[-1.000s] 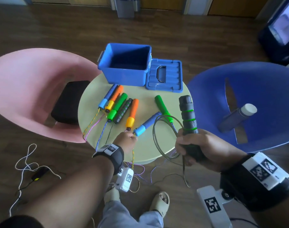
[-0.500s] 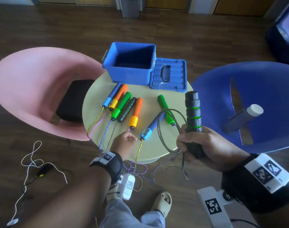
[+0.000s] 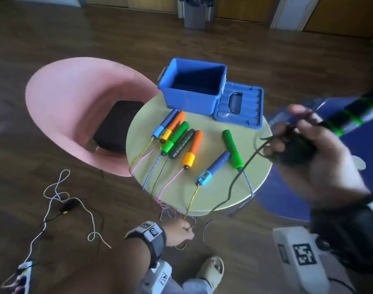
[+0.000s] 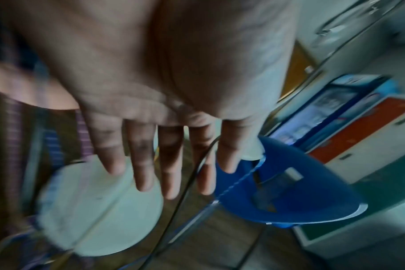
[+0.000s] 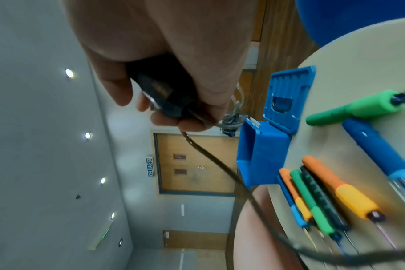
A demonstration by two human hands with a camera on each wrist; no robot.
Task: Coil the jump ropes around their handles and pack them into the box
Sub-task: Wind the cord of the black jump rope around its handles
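Right hand (image 3: pixel 321 158) gripped a black handle (image 3: pixel 351 115) with green bands, raised off the round table's (image 3: pixel 213 194) right edge, its black rope (image 3: pixel 234 183) trailing over the near edge. Left hand (image 4: pixel 155 102), fingers straight and spread, reached among the hanging ropes below. Open blue box (image 3: pixel 194 85) stood at the far edge.

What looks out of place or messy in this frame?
The cords of the handles on the table hang over its near edge in a tangle by the left hand. The box holds nothing visible.
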